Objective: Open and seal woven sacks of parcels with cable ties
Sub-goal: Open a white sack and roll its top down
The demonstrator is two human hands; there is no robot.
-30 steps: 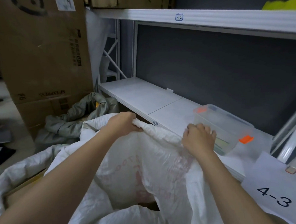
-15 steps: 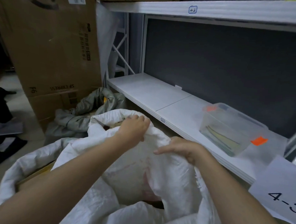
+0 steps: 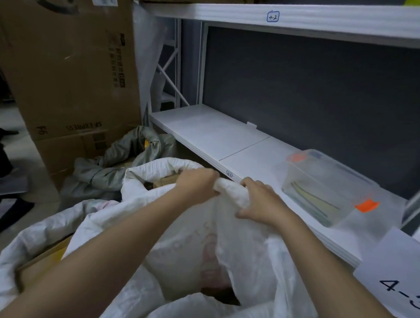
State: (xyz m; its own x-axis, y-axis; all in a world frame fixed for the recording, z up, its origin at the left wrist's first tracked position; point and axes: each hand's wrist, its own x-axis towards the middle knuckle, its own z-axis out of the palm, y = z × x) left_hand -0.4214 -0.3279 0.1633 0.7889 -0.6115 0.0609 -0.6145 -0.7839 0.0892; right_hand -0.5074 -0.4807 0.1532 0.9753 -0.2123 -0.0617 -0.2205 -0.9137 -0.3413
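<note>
Since half a second ago the right hand point(image 3: 260, 201) has moved from lying flat on the cloth to closing around it, and the two hands are now close together on one rolled bunch of the rim. The left hand point(image 3: 198, 183) is curled around the far edge of the sack point(image 3: 243, 248), just left of the right hand, and the twisted cloth shows between them.

The sack stands near the person, in front of the lower shelf point(image 3: 212, 134). Its mouth is only partly gathered: to the left the rim is open and some brown cardboard shows inside, and near the bottom of the view a dark gap also remains.

My judgement is that the closing step has begun but is far from done. The rest of the rim must be pulled into the bunch, the neck twisted tight, and then a tie put around it. No tie is in either hand. The clear box point(image 3: 324, 186) on the shelf, to the right of the hands, holds thin long strips that may be the cable ties, but I cannot tell for sure. A second white sack point(image 3: 16, 258) lies at the near left, also open, so more work probably waits there.
</note>
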